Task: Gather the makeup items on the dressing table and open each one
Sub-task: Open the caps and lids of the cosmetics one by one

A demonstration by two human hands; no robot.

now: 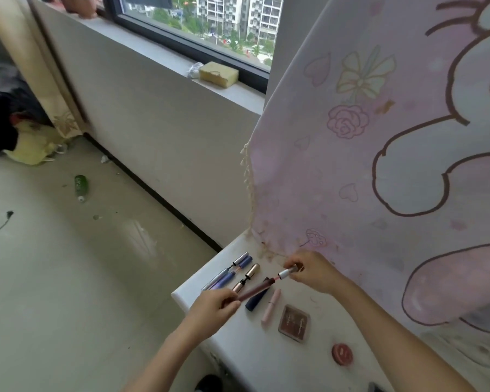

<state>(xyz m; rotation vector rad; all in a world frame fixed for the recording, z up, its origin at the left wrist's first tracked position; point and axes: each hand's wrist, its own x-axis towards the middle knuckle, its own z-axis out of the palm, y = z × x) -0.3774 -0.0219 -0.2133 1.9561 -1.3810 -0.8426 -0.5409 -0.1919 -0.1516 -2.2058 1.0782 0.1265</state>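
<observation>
Left hand (213,306) grips a brown tube (256,289), right hand (311,271) pinches its cap (288,272) above opened tubes (239,274), compact (294,323) and a draped pink cloth (379,165).

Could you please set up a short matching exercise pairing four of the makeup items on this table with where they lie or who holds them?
Items:
1. brown tube
2. silver cap
3. square compact
4. round red case

Places or states:
A. lying alone, nearest the camera
B. gripped by the left hand
C. pinched by the right hand
D. flat beside the pale pink tube

Pairs: 1-B, 2-C, 3-D, 4-A
</observation>
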